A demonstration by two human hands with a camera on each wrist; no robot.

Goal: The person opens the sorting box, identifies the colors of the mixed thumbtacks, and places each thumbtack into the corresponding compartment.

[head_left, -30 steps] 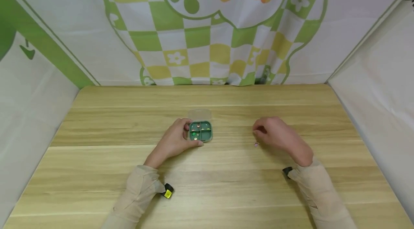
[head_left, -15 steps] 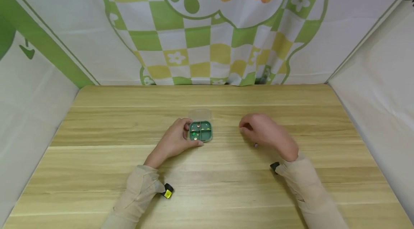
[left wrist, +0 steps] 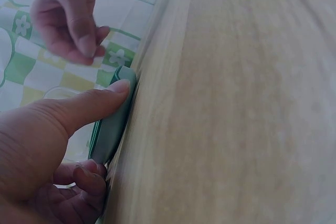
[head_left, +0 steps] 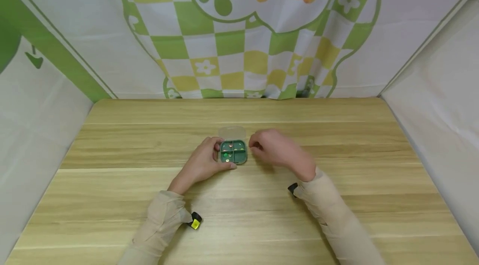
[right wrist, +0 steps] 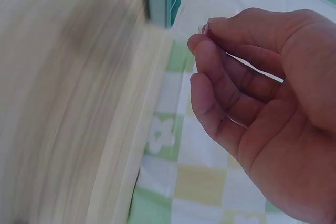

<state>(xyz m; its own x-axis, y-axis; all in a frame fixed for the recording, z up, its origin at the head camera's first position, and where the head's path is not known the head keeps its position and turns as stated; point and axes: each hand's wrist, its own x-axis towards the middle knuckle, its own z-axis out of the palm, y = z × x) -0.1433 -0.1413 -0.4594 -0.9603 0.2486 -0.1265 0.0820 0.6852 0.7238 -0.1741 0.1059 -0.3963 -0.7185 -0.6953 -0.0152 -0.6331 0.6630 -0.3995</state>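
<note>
The left hand [head_left: 202, 157] is gripping the box [head_left: 238, 157] at its left, ideally steadying it, while the right hand [head_left: 278, 148], just right of the box, is pinching a tiny piece [right wrist: 205, 28], probably needing light pressure.

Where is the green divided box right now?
In the head view, the green box sits near the middle of the wooden table, held at its left by the left hand, with the right hand just to its right.

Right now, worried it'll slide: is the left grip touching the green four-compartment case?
Touching: in the left wrist view, the left grip lays its thumb against the green four-compartment case.
</note>
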